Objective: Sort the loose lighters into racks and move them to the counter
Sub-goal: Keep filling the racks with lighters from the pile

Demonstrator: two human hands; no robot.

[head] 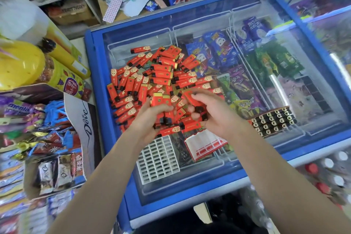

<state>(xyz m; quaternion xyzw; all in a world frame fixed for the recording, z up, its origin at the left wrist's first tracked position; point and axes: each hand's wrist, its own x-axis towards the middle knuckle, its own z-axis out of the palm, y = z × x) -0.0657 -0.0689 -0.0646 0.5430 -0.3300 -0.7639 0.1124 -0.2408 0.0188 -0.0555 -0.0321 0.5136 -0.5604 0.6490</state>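
Nearest, 1 empty white rack (158,159) on the freezer's glass lid (190,182), beside a red-and-white box (204,146). Both grips are closed on red lighters: left hand (150,121), right hand (214,114). Behind them, the loose lighter pile (152,74); 1 filled rack (271,120) sits right.

- Both bare forearms reached forward from the bottom edge and drew in toward each other.
- The left hand (150,119) was seen from the back, wrist straight, fingers curled in a grip round a bunch of lighters (163,109).
- The right hand (214,115) sat just beside it, a narrow gap between them, fingers bent, thumb stretched out to the left.
- Its fingers held lighters too, their dark ends showing between the fingertips.
- Both hands were slightly blurred.
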